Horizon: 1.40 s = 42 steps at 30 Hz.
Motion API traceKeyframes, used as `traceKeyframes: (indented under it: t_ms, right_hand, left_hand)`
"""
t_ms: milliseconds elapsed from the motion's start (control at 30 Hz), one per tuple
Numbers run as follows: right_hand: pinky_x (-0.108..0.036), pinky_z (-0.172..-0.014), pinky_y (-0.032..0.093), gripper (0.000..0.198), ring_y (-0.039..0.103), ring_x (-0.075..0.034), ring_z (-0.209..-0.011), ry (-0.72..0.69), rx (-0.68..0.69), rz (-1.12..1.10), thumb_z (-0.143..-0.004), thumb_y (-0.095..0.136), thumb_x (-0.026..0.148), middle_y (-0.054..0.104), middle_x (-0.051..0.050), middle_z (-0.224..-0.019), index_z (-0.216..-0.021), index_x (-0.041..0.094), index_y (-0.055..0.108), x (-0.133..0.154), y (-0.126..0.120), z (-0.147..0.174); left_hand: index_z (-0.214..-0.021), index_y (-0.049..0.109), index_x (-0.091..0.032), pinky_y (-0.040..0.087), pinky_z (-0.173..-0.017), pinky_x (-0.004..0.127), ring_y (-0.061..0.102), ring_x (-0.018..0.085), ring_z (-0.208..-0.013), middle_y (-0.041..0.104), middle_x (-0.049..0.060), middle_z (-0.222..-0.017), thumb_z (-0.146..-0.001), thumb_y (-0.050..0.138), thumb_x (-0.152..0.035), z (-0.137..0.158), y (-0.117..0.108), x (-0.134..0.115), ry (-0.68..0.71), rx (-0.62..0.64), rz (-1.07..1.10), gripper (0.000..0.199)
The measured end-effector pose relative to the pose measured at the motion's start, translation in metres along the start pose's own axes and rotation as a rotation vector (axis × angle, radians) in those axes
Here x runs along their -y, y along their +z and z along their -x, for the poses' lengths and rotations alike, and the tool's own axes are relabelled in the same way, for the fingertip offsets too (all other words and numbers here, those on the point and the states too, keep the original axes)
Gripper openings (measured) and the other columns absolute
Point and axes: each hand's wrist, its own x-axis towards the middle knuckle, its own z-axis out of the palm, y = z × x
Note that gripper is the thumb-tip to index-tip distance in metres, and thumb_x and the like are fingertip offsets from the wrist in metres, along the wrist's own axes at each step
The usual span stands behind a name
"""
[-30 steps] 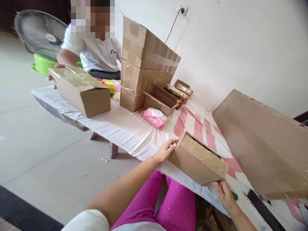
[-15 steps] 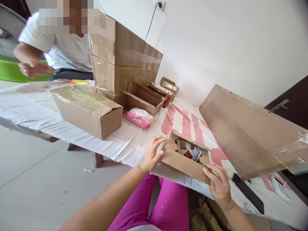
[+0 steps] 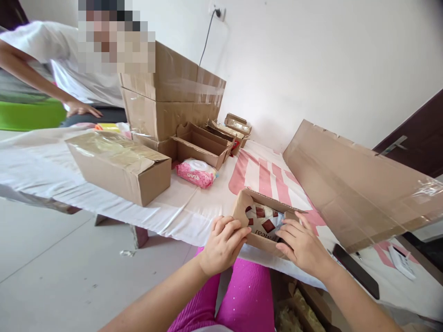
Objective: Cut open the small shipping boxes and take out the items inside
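A small open cardboard box (image 3: 265,244) lies tilted at the near edge of the table, between my hands. Inside it is a pack with dark red squares on a pale ground (image 3: 263,219) and some printed letters; its kind is unclear. My left hand (image 3: 224,242) curls its fingers over the near wall at the left end. At the right end, my right hand (image 3: 302,244) grips the box, its thumb low on the near side and its other fingers over the rim, partly covering the contents.
A taped long box (image 3: 117,166), a pink wipes pack (image 3: 196,173) and an open empty box (image 3: 204,145) are to the left. Large stacked cartons (image 3: 176,92) stand behind. At right are a cardboard panel (image 3: 353,184) and a phone (image 3: 356,271). Another person (image 3: 65,69) sits across.
Both hands have moved inward along the box, and the box tips so more of its contents shows. The other person has leaned and lowered a hand to the lap.
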Motion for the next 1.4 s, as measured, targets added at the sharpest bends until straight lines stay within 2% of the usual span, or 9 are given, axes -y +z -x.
traceKeyframes:
  t_ms: [133, 367, 500, 700, 800, 933, 1100, 1200, 1400]
  right_hand:
    - [-0.053, -0.108, 0.027, 0.025, 0.062, -0.021, -0.092, 0.086, -0.059, 0.137, -0.096, 0.049, 0.036, 0.070, -0.004, -0.086, -0.090, 0.021, 0.069, 0.006, -0.019, 0.001]
    - [-0.041, -0.081, 0.043, 0.046, 0.061, -0.026, -0.090, 0.313, -0.004, 0.388, -0.095, 0.047, 0.029, 0.067, -0.013, -0.110, -0.139, 0.014, 0.048, -0.014, -0.017, 0.021]
    - [-0.043, -0.081, 0.045, 0.048, 0.058, -0.030, -0.093, 0.361, -0.003, 0.419, -0.094, 0.050, 0.031, 0.064, -0.014, -0.107, -0.138, 0.015, 0.049, -0.013, -0.009, 0.018]
    - [-0.044, -0.093, 0.046, 0.043, 0.055, -0.030, -0.109, 0.299, -0.095, 0.271, -0.094, 0.050, 0.029, 0.057, -0.017, -0.123, -0.134, 0.014, 0.051, -0.005, 0.005, 0.009]
    - [-0.045, -0.094, 0.047, 0.029, 0.058, -0.029, -0.108, 0.269, -0.070, 0.202, -0.093, 0.052, 0.027, 0.060, -0.013, -0.120, -0.119, 0.019, 0.061, -0.006, 0.016, 0.007]
    - [-0.048, -0.094, 0.049, 0.048, 0.059, -0.031, -0.115, 0.278, -0.022, 0.179, -0.089, 0.058, 0.033, 0.059, -0.015, -0.130, -0.134, 0.020, 0.050, -0.010, 0.025, 0.002]
    - [-0.047, -0.088, 0.051, 0.063, 0.062, -0.033, -0.112, 0.261, 0.119, 0.212, -0.084, 0.066, 0.035, 0.064, -0.018, -0.124, -0.140, 0.015, 0.045, -0.012, 0.025, -0.007]
    - [-0.047, -0.087, 0.050, 0.061, 0.065, -0.033, -0.102, 0.295, 0.119, 0.229, -0.083, 0.067, 0.038, 0.068, -0.016, -0.111, -0.137, 0.016, 0.048, -0.012, 0.026, -0.006]
    - [-0.049, -0.094, 0.046, 0.073, 0.057, -0.036, -0.116, 0.280, 0.022, 0.288, -0.078, 0.072, 0.045, 0.057, -0.019, -0.131, -0.138, 0.015, 0.045, -0.008, 0.031, -0.001]
  left_hand:
    - [-0.108, 0.063, -0.025, 0.044, -0.099, 0.048, 0.045, 0.031, -0.121, 0.056, 0.010, -0.109, -0.083, 0.059, -0.013, 0.005, -0.003, -0.006, -0.023, 0.001, 0.042, 0.028]
    - [-0.103, 0.059, -0.019, 0.041, -0.104, 0.067, 0.020, 0.046, -0.143, 0.029, 0.015, -0.146, -0.075, 0.058, -0.003, 0.017, -0.001, -0.021, -0.030, 0.009, 0.149, 0.032]
    - [-0.109, 0.056, -0.018, 0.042, -0.105, 0.067, 0.016, 0.046, -0.146, 0.024, 0.016, -0.152, -0.077, 0.058, -0.001, 0.024, -0.004, -0.024, -0.010, 0.024, 0.152, 0.035]
    - [-0.120, 0.051, -0.022, 0.043, -0.108, 0.061, 0.023, 0.040, -0.146, 0.022, 0.015, -0.155, -0.082, 0.060, -0.002, 0.024, -0.005, -0.020, -0.027, -0.014, 0.163, 0.044]
    - [-0.142, 0.033, -0.024, 0.047, -0.106, 0.053, 0.030, 0.034, -0.144, 0.022, 0.018, -0.156, -0.085, 0.062, -0.008, 0.021, -0.003, -0.017, -0.085, -0.042, 0.141, 0.066]
    - [-0.151, 0.017, -0.019, 0.050, -0.104, 0.048, 0.038, 0.033, -0.141, 0.033, 0.023, -0.149, -0.087, 0.063, -0.016, 0.021, 0.001, -0.013, -0.144, -0.069, 0.079, 0.079]
    - [-0.144, 0.029, -0.020, 0.059, -0.087, 0.040, 0.060, 0.028, -0.114, 0.055, 0.016, -0.120, -0.089, 0.062, -0.028, 0.027, 0.001, -0.011, -0.200, -0.062, 0.009, 0.065]
    - [-0.131, 0.042, -0.020, 0.060, -0.082, 0.036, 0.063, 0.025, -0.104, 0.055, 0.014, -0.115, -0.090, 0.061, -0.030, 0.028, -0.005, -0.011, -0.231, 0.021, 0.029, 0.046]
    - [-0.109, 0.050, -0.019, 0.058, -0.082, 0.036, 0.059, 0.027, -0.110, 0.048, 0.016, -0.124, -0.088, 0.062, -0.025, 0.024, -0.013, -0.012, -0.201, 0.095, -0.009, 0.025]
